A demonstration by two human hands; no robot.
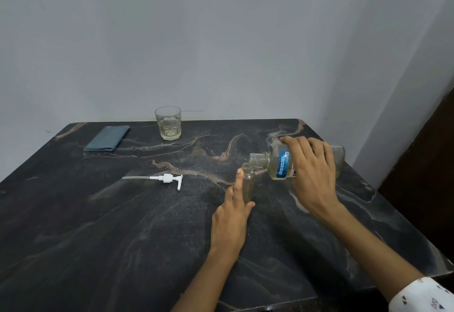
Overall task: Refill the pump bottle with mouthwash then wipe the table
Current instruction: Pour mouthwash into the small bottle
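Observation:
A small clear pump bottle (248, 184) stands upright on the dark marble table (122, 225), its top uncapped. My left hand (232, 216) grips it from the left side. My right hand (310, 174) holds a large clear mouthwash bottle (278, 164) with a blue label, tipped on its side. Its open mouth rests just over the small bottle's neck, and pale yellow liquid sits in both. The white pump head (167, 179) with its long tube lies flat on the table to the left.
A folded blue-grey cloth (108, 138) lies at the table's far left. A drinking glass (168, 123) with a little pale liquid stands at the far edge by the wall. The table's right edge runs close behind my right hand.

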